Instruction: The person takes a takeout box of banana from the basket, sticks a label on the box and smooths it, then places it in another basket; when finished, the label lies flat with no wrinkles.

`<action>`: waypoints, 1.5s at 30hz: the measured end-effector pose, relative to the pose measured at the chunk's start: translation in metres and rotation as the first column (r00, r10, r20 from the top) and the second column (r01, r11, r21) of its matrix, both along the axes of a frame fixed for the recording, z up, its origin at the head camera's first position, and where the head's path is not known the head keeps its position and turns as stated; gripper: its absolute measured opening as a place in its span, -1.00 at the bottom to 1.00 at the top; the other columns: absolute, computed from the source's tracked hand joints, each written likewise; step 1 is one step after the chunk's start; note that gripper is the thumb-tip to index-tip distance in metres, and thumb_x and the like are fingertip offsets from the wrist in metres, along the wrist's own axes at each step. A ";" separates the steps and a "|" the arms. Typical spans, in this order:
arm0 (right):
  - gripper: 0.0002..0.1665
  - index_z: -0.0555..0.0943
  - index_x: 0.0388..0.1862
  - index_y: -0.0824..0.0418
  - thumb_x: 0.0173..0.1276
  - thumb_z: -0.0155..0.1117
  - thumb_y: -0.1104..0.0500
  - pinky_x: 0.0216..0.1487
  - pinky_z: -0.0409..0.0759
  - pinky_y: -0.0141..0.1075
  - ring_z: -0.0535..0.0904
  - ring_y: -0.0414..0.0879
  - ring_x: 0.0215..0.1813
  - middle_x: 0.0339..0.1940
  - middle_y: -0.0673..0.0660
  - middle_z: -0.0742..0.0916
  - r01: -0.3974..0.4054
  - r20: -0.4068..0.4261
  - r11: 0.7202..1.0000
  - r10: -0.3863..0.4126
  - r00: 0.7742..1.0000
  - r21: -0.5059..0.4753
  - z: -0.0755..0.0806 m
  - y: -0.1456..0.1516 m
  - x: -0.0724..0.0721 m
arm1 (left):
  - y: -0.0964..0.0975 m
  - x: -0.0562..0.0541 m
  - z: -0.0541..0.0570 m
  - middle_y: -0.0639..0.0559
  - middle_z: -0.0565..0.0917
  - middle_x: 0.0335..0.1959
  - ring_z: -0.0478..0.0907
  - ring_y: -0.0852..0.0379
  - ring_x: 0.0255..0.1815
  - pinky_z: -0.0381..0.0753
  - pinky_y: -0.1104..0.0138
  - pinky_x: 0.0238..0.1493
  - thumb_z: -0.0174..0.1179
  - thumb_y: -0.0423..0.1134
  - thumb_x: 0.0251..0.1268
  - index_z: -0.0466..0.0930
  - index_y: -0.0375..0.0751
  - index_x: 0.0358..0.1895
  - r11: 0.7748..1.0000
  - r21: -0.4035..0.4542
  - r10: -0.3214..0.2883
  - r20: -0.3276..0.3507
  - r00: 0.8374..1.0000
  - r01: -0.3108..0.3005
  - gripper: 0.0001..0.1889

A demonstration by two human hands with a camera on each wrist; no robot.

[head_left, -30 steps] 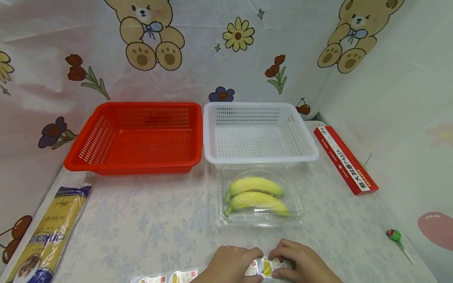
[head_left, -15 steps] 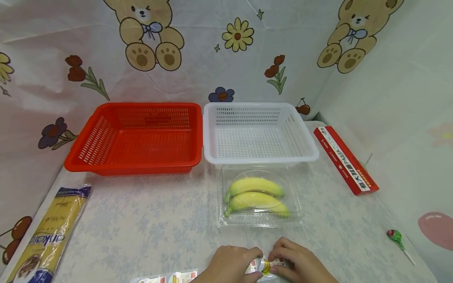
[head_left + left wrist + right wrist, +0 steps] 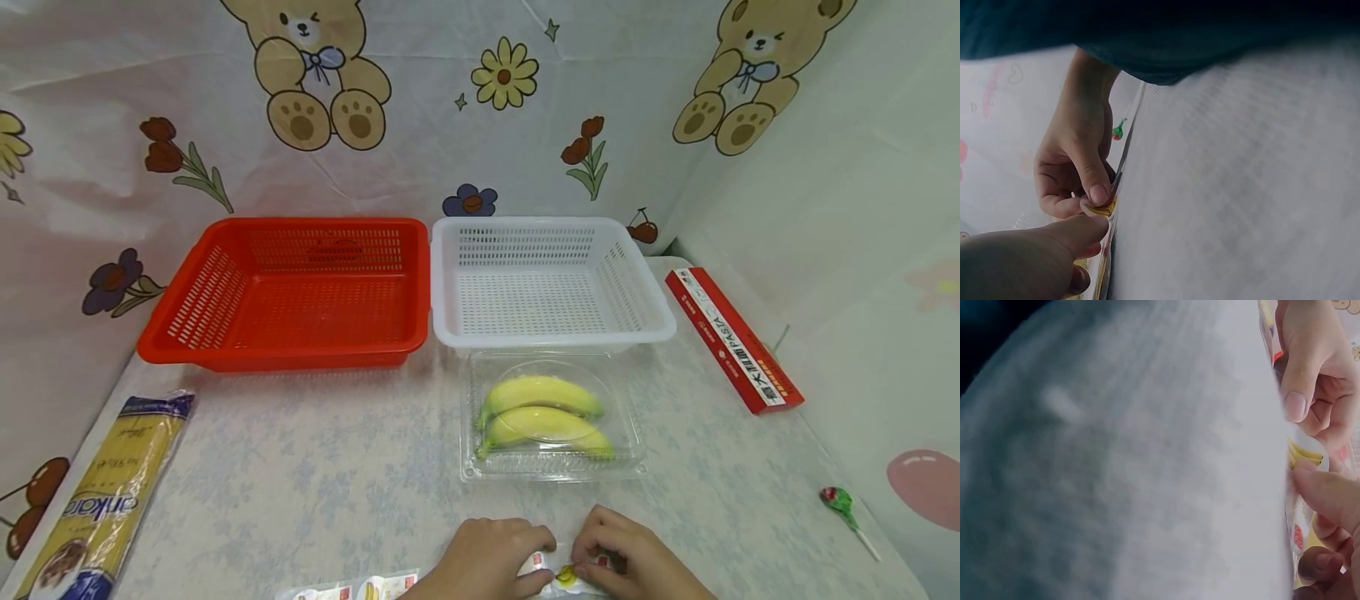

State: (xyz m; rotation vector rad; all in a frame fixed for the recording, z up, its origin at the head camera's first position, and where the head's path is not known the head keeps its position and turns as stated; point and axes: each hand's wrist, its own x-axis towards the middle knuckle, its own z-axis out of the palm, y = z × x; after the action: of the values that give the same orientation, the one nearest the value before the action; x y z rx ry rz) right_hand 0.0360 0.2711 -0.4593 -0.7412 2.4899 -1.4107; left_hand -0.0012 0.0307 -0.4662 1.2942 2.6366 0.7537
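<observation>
Your right hand (image 3: 636, 557) pinches the sticker (image 3: 567, 577); just left, your left hand (image 3: 491, 554) grips the strip (image 3: 533, 562), which runs lengthwise along the table's (image 3: 300, 483) near edge.

Head view is bright; wrist views dim, blurry.
</observation>
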 end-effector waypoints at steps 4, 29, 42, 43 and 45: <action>-0.86 0.61 -0.27 -0.03 0.34 0.35 0.23 -0.44 0.54 -0.50 0.44 -0.48 -0.33 -0.29 -0.12 0.60 -0.014 -0.026 1.000 0.014 1.000 -0.013 0.000 0.000 -0.001 | -0.002 -0.001 -0.003 0.41 0.56 -0.45 0.27 0.58 -0.58 0.14 0.68 -0.59 0.31 0.07 0.27 0.67 0.22 -0.13 0.998 0.056 -0.025 -0.058 0.998 0.028 -0.83; -0.62 0.55 -0.10 0.09 0.22 0.36 0.47 -0.71 0.24 -0.51 0.20 -0.54 -0.58 -0.71 0.04 0.38 0.174 -0.105 0.975 -0.190 0.976 -0.140 0.007 -0.001 0.000 | 0.001 -0.005 0.009 0.22 0.73 -0.41 -0.03 0.67 -0.70 0.21 0.73 -0.60 0.27 -0.22 0.34 0.63 0.05 -0.03 0.870 0.472 0.055 0.195 0.979 -0.143 -0.82; -0.48 0.63 -0.10 0.10 0.07 0.36 0.61 -0.62 0.25 -0.60 0.24 -0.39 -0.59 -0.37 -0.09 0.62 0.118 -0.318 0.979 -0.167 0.933 -0.168 0.043 -0.006 -0.016 | -0.001 -0.016 0.047 0.36 0.66 -0.50 0.43 0.55 -0.61 0.30 0.78 -0.50 0.30 -0.25 0.22 0.63 0.04 -0.25 0.880 0.475 0.147 -0.284 0.948 0.006 -0.91; -0.48 0.63 -0.10 0.10 0.07 0.36 0.61 -0.61 0.27 -0.60 0.25 -0.40 -0.59 -0.34 -0.09 0.64 0.123 -0.331 0.979 -0.170 0.928 -0.160 0.047 -0.006 -0.019 | -0.001 -0.018 0.051 0.37 0.67 -0.50 0.39 0.56 -0.64 0.27 0.78 -0.53 0.29 -0.24 0.25 0.63 0.04 -0.25 0.879 0.477 0.149 -0.290 0.945 0.008 -0.93; -0.48 0.64 -0.10 0.10 0.06 0.37 0.60 -0.60 0.28 -0.60 0.27 -0.40 -0.57 -0.30 -0.07 0.66 0.127 -0.369 0.980 -0.176 0.913 -0.153 0.055 -0.008 -0.026 | -0.001 -0.023 0.059 0.38 0.66 -0.52 0.27 0.59 -0.68 0.18 0.79 -0.59 0.25 -0.23 0.31 0.64 0.04 -0.25 0.877 0.481 0.160 -0.293 0.943 0.000 -0.96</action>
State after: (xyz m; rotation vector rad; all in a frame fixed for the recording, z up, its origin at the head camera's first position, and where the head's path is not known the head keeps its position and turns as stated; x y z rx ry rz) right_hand 0.0100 0.2632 -0.4042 -0.9454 2.8232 -1.6249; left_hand -0.0241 0.0294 -0.4071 1.5419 2.8866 1.3857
